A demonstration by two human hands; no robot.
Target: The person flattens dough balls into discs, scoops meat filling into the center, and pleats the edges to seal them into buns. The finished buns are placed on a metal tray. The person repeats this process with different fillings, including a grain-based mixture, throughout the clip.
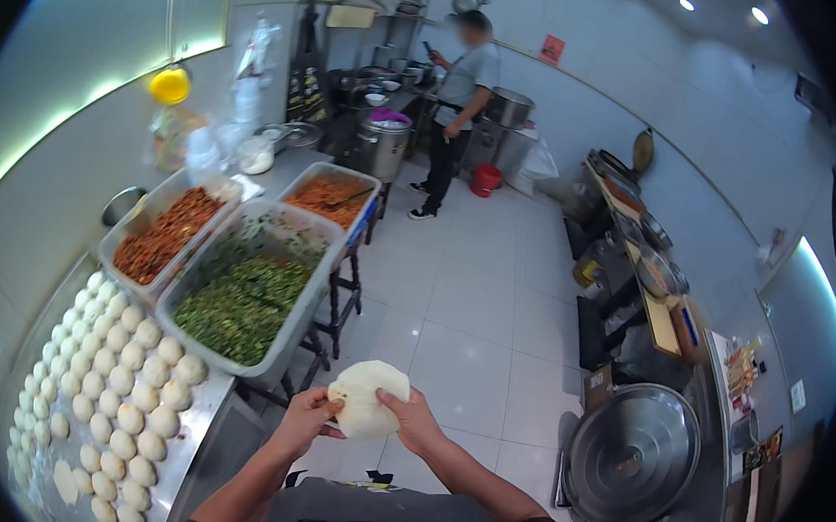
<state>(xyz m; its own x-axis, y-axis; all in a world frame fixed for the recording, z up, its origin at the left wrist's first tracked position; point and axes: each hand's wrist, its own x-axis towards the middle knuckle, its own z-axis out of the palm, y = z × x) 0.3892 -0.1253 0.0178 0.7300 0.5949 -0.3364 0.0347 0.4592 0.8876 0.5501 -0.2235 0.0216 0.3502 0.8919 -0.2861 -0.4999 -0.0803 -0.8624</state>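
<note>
A flat white dough round (pixel 371 399) is held up in front of my apron, above the tiled floor. My left hand (pixel 313 419) pinches its left edge, with the thumb on the upper face. On the right edge, my right hand (pixel 411 416) grips it the same way, thumb on top. The fingers beneath the dough are partly hidden. To my left, rows of round dough balls (pixel 131 419) cover a metal worktop (pixel 197 429). A flattened dough piece (pixel 65 482) lies at the left among them.
Plastic tubs of chopped green filling (pixel 247 309), red-brown filling (pixel 169 231) and orange shredded filling (pixel 330 200) stand ahead-left. A large round metal lid (pixel 632 457) sits at right. Another person (pixel 468 90) stands at the back, near a red bucket (pixel 486 180).
</note>
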